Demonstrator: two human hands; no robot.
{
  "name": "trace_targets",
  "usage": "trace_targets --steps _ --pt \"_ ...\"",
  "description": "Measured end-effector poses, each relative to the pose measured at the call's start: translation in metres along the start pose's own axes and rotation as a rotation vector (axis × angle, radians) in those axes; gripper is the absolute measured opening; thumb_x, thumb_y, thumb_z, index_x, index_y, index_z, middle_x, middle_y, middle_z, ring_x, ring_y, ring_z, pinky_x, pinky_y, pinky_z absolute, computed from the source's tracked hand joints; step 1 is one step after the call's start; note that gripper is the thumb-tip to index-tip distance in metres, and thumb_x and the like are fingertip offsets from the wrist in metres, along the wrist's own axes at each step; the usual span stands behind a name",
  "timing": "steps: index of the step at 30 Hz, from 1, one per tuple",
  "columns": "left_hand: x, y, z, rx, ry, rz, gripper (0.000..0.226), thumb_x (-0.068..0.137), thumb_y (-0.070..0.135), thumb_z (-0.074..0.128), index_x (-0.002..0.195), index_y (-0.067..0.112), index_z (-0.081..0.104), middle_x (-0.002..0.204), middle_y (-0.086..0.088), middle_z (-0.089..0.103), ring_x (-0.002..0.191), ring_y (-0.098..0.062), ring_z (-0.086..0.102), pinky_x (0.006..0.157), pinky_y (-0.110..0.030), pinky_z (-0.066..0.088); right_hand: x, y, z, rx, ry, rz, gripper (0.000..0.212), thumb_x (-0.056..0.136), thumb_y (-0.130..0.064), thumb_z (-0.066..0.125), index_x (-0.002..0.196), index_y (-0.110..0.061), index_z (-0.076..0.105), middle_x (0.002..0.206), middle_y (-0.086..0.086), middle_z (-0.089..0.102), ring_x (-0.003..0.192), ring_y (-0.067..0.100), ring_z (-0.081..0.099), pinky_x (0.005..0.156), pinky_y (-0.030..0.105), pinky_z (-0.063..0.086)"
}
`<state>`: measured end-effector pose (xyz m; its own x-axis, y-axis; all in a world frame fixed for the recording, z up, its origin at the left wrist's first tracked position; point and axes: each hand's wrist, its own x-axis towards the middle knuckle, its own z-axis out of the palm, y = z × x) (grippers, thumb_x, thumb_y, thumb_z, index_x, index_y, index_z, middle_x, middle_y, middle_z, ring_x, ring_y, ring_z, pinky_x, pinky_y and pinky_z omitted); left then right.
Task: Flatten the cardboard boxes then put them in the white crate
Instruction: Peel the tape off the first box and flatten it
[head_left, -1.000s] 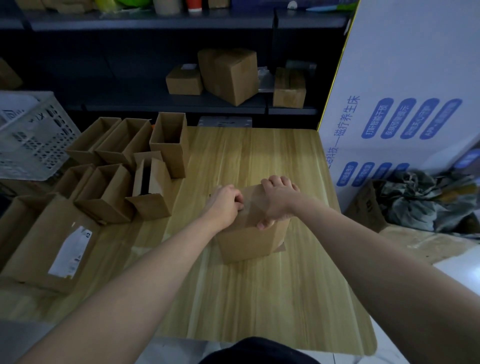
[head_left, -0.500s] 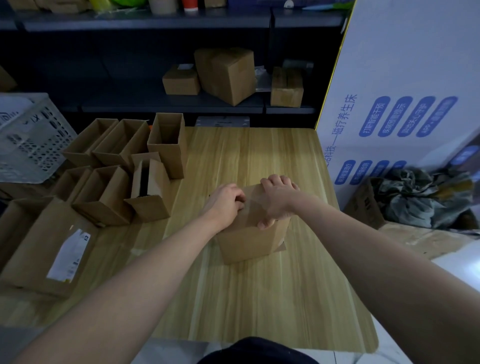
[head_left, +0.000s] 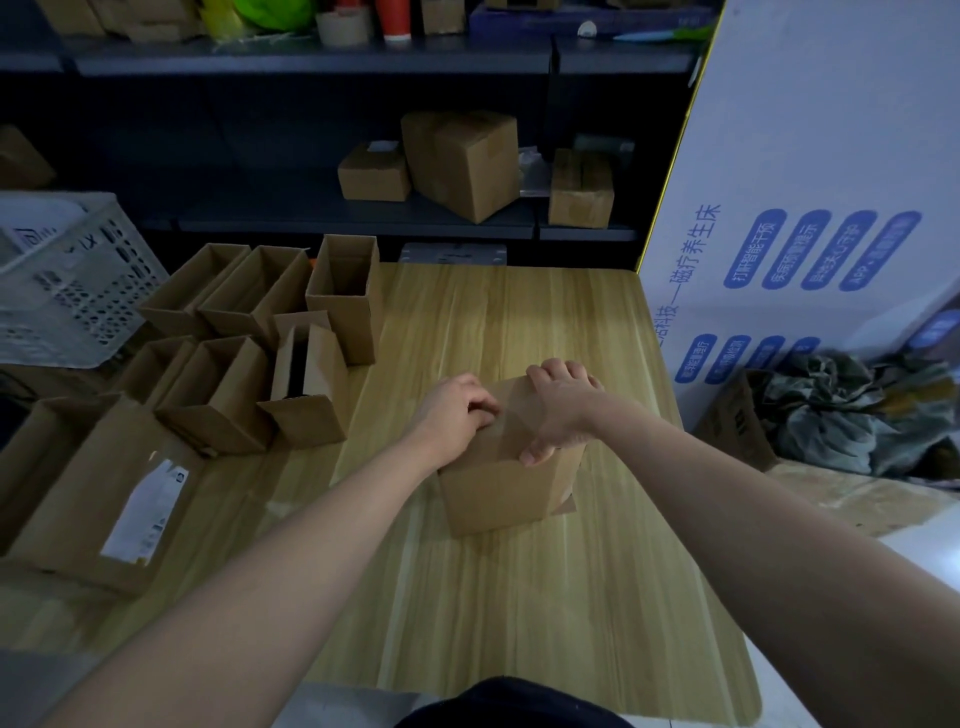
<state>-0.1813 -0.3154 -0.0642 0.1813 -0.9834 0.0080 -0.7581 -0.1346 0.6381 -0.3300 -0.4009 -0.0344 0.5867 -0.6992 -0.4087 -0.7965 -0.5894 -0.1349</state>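
Head view, two hands (head_left: 452, 410) (head_left: 558, 410) on one box (head_left: 493, 493), one white crate (head_left: 67, 291)

Bare counter (head_left: 519, 597) lies open to me near and far of the cardboard box (head_left: 498, 493) in the middle. On the left, a cluster of open boxes (head_left: 218, 405) stands between me and the white crate (head_left: 78, 291); a tall white carton (head_left: 831, 130) walls the right edge.

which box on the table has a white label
The large box lying at the table's near left edge, with the label on its top face. The others, including the held box, show plain cardboard.
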Motion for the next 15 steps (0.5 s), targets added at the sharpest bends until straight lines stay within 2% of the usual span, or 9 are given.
trace_targets --steps 3,7,9,11,13,15 --pt "0.004 0.006 0.002 0.020 0.037 -0.005 0.007 0.086 0.016 0.065 0.082 0.018 0.070 0.086 0.010 0.054 0.089 -0.013 0.052 0.080 -0.031 0.043 0.001 0.000 0.000 0.003 -0.005 0.005 0.120 0.058 -0.055 0.083 0.148 -0.017 0.013 0.149 0.003 0.017 0.139 0.031 0.012 0.114 0.049 0.019" --pt "0.008 0.012 0.007 0.192 -0.001 0.022 0.013 0.091 0.011 0.056 0.081 0.019 0.060 0.086 0.009 0.051 0.092 -0.015 0.049 0.079 -0.032 0.042 0.001 0.001 0.002 0.019 -0.008 0.005 0.122 0.058 -0.054 0.083 0.149 -0.018 0.012 0.150 0.003 0.015 0.140 0.031 0.010 0.115 0.049 0.018" --pt "0.007 0.010 0.005 0.194 -0.028 0.034 0.015 0.092 0.008 0.051 0.081 0.017 0.054 0.089 0.006 0.049 0.092 -0.015 0.047 0.080 -0.030 0.039 0.001 0.001 0.003 0.029 -0.009 0.008 0.122 0.058 -0.054 0.083 0.149 -0.018 0.011 0.151 0.002 0.014 0.141 0.030 0.008 0.115 0.050 0.016" --pt "0.002 0.006 -0.001 0.044 -0.071 0.002 0.019 0.094 0.008 0.047 0.077 0.016 0.049 0.092 0.004 0.050 0.092 -0.015 0.048 0.080 -0.027 0.036 0.001 0.002 0.003 0.039 -0.006 0.008 0.121 0.059 -0.054 0.083 0.149 -0.019 0.011 0.152 0.002 0.013 0.142 0.030 0.006 0.116 0.050 0.015" --pt "-0.004 0.004 -0.011 -0.146 -0.101 -0.071 0.022 0.097 0.010 0.043 0.076 0.017 0.045 0.093 0.002 0.058 0.090 -0.016 0.054 0.078 -0.027 0.041 0.001 0.002 0.002 0.046 -0.005 0.009 0.121 0.059 -0.053 0.083 0.150 -0.019 0.011 0.153 0.002 0.012 0.142 0.030 0.005 0.116 0.050 0.015" --pt "-0.009 0.001 -0.023 -0.370 -0.051 -0.158 0.023 0.099 0.010 0.039 0.078 0.017 0.045 0.084 -0.001 0.063 0.082 -0.015 0.059 0.073 -0.025 0.047 0.001 0.002 0.000 0.049 -0.005 0.009 0.120 0.060 -0.053 0.083 0.150 -0.019 0.011 0.153 0.002 0.012 0.142 0.030 0.005 0.115 0.049 0.016"
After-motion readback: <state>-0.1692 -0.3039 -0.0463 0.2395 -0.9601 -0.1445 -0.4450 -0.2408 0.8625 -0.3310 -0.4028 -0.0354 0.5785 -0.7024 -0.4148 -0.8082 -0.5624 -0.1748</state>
